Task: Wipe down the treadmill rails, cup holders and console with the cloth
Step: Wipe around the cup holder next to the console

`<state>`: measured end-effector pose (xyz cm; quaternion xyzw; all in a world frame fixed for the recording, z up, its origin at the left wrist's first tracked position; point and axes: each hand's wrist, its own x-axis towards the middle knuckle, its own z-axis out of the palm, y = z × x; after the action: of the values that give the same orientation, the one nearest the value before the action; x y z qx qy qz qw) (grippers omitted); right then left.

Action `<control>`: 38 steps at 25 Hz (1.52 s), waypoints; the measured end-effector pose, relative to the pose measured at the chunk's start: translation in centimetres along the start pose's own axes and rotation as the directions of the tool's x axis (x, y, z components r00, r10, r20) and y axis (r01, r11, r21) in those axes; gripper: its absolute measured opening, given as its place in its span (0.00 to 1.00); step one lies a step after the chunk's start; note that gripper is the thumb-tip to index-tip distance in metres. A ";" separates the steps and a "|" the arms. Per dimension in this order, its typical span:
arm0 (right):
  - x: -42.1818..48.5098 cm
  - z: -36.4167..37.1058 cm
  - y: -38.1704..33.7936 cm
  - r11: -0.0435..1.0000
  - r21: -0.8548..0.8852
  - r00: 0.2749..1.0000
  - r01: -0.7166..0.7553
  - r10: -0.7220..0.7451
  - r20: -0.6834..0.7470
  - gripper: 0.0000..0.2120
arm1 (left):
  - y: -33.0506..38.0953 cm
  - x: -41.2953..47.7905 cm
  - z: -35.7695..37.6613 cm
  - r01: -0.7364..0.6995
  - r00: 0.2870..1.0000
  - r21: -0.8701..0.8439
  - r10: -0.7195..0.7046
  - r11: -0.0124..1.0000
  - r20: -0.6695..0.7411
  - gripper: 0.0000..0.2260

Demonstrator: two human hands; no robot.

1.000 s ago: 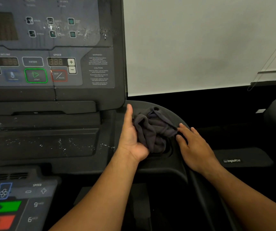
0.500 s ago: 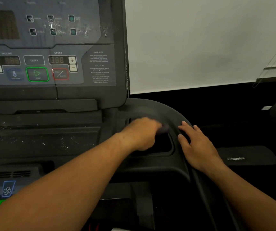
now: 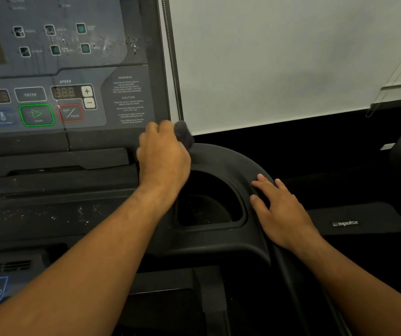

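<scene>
From the head camera, the left hand (image 3: 163,156) is up at the lower right corner of the console (image 3: 78,73), its fingers curled tight round a dark grey cloth (image 3: 184,135). Only a bunched fold of the cloth shows, sticking out past the knuckles, right at the spot where the console's black frame meets the curved black rim (image 3: 228,161) beside it. How much of the cloth touches the surface under the hand cannot be told. The right hand (image 3: 280,212) lies flat and relaxed on that same rim, fingers straight and a little spread, holding nothing; its fingertips reach the right edge of the cup holder (image 3: 206,207). The cup holder is a deep dark well between the two hands, with pale specks on its floor. On the console face, the green start button (image 3: 37,115) sits just beside the red stop button (image 3: 71,113). Below the console a black shelf (image 3: 49,214) is dotted with white specks. Behind the treadmill hangs a pale window blind (image 3: 291,57), and to the right, well apart from the hand, lies a dark part marked "impulse" (image 3: 344,223).
</scene>
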<state>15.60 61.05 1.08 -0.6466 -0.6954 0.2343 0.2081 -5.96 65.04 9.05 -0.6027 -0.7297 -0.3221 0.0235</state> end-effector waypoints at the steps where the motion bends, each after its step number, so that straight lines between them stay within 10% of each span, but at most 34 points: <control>1: 0.0 0.0 0.0 1.000 -0.002 1.000 0.003 -0.003 0.000 0.21 | 0.1 -0.9 0.4 -0.110 0.993 0.118 0.104 0.987 0.056 0.13; 3: 0.0 0.0 -0.1 1.000 -0.010 1.000 0.005 -0.005 -0.002 0.22 | 0.9 -3.3 2.9 -0.249 0.887 0.238 0.123 0.939 0.445 0.14; 5: 0.0 0.0 0.0 1.000 -0.022 1.000 0.003 -0.003 -0.005 0.22 | 1.3 -4.4 5.9 -0.317 0.639 0.299 -0.030 0.900 0.769 0.15; 9: 0.1 0.0 0.1 1.000 -0.014 1.000 0.004 -0.004 0.004 0.23 | 2.6 -4.0 8.0 -0.347 0.396 0.316 -0.168 0.883 0.903 0.15; 29: 0.3 -0.1 0.0 1.000 -0.016 0.999 0.008 -0.007 0.041 0.22 | 1.3 -4.2 4.9 0.332 0.323 0.040 -0.154 0.942 0.934 0.11; 38: 0.2 -0.1 0.0 1.000 0.002 0.999 0.006 -0.006 0.037 0.22 | 3.3 -3.7 3.3 0.097 0.260 0.137 -0.158 0.986 0.952 0.16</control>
<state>15.67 61.23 1.18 -0.6397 -0.7010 0.2465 0.1966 -0.80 63.74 6.33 -0.6131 -0.6498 0.1244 -0.4318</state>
